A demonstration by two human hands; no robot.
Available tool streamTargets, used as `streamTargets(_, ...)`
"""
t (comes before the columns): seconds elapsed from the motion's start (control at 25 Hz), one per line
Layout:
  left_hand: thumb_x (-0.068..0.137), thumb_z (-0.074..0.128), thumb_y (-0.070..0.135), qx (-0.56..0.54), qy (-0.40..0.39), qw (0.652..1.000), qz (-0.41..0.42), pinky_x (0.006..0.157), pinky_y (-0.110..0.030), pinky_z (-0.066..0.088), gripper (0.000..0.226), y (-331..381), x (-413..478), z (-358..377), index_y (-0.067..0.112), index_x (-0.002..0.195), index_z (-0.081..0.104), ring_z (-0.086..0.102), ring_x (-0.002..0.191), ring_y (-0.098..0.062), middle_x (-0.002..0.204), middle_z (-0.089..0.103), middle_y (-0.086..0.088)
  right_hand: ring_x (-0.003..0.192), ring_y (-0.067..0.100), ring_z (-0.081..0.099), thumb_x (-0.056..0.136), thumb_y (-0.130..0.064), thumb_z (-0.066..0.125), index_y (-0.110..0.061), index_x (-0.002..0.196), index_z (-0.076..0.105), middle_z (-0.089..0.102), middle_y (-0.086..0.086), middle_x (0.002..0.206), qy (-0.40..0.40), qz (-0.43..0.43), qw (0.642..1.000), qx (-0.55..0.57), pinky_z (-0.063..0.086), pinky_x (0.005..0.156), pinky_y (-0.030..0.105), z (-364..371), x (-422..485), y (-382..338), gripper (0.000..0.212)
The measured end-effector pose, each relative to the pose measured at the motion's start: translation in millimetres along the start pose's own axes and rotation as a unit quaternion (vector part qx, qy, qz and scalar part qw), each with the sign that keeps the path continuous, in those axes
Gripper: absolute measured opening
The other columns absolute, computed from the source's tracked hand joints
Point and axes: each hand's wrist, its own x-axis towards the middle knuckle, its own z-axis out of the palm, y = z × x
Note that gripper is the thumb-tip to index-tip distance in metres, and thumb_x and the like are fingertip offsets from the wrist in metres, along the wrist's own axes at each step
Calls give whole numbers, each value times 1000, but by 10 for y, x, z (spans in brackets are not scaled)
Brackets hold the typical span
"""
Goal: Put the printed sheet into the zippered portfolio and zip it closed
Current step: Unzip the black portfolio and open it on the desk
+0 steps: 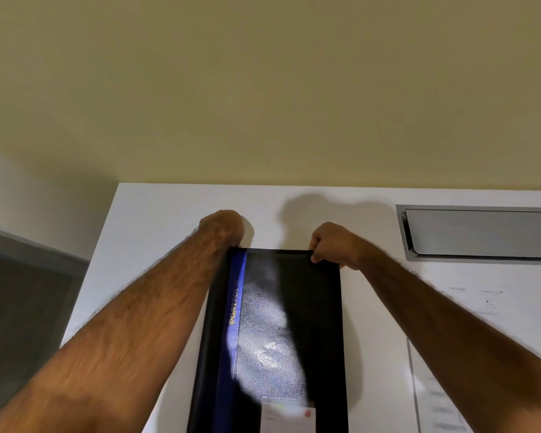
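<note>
Lying flat: black grained portfolio (278,323), blue stripe, gold lettering.

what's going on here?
A person has both hands at the far edge of a closed black leather-look portfolio with a blue stripe, on the white desk. The right hand pinches its far right corner; the left hand sits at the far left corner, fingers hidden. A printed sheet lies on the desk to the right, not yet inside.
</note>
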Motion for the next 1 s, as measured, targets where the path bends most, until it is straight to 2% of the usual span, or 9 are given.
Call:
streamTargets(0.08, 86, 56, 21, 7, -20, 1000, 14, 84, -36, 49, 20, 44, -63, -51, 11, 69, 58, 55, 82, -28, 91, 63, -15, 89, 29, 66, 78, 0, 72, 2, 93, 71, 69, 14, 91, 5, -4, 1000, -3, 54, 67, 35, 10, 5, -20, 15)
streamTargets(0.16, 95, 60, 28, -34, -23, 999, 10, 76, -31, 45, 28, 62, -134, -54, 2, 100, 69, 52, 88, -24, 110, 65, -18, 86, 29, 65, 77, 1, 73, 2, 93, 71, 69, 15, 89, 10, -5, 1000, -3, 50, 59, 29, 17, 1, -38, 16)
streamTargets(0.24, 97, 59, 27, -49, -28, 998, -9, 74, -30, 45, 41, 55, -142, -39, -3, 125, 62, 52, 92, -22, 120, 65, -18, 80, 26, 62, 76, 1, 73, 1, 93, 72, 67, 13, 85, 13, -4, 1000, -5, 44, 52, 23, 26, -6, -56, 17)
streamTargets(0.32, 97, 56, 15, -33, -28, 999, -19, 74, -29, 46, 37, 57, -91, -14, -6, 127, 60, 52, 89, -26, 105, 62, -18, 78, 25, 61, 75, 1, 74, 2, 93, 72, 67, 14, 85, 16, -6, 1000, -5, 41, 50, 21, 44, -10, -81, 18)
streamTargets(0.4, 95, 53, 8, 2, -39, 999, -12, 80, -31, 47, 28, 74, -51, 7, -6, 117, 64, 52, 86, -27, 96, 57, -15, 81, 29, 65, 74, 0, 74, 3, 93, 72, 70, 18, 89, 19, -7, 1000, -5, 43, 52, 22, 62, -8, -100, 19)
streamTargets(0.52, 96, 54, 14, 50, -46, 998, 10, 74, -31, 46, 20, 89, -49, -13, 0, 102, 67, 52, 84, -26, 89, 59, -14, 87, 33, 69, 72, 1, 75, 2, 91, 73, 73, 21, 94, 29, -12, 1000, -3, 51, 63, 30, 78, 9, -111, 19)
streamTargets(0.64, 97, 59, 20, 46, -74, 996, -7, 60, -25, 44, 36, 62, -75, -117, -1, 126, 64, 55, 90, -22, 113, 67, -14, 85, 31, 68, 71, 3, 74, 3, 88, 73, 73, 21, 92, 37, -16, 999, 11, 53, 70, 33, 75, 11, -100, 18)
streamTargets(0.84, 94, 62, 42, 29, -91, 995, -32, 63, -27, 45, 51, -34, -71, -232, -2, 120, 67, 61, 87, -24, 119, 71, -13, 75, 23, 60, 71, 4, 74, 2, 87, 72, 67, 12, 81, 44, -14, 999, 24, 45, 59, 24, 80, -22, -73, 16)
streamTargets(1.0, 97, 56, 45, 11, -94, 994, -57, 57, -28, 40, 61, 44, -135, -258, -6, 130, 57, 56, 93, -24, 130, 65, -16, 76, 24, 62, 69, 4, 74, 2, 85, 72, 71, 16, 84, 60, -25, 998, 23, 53, 68, 33, 119, -13, -116, 17)
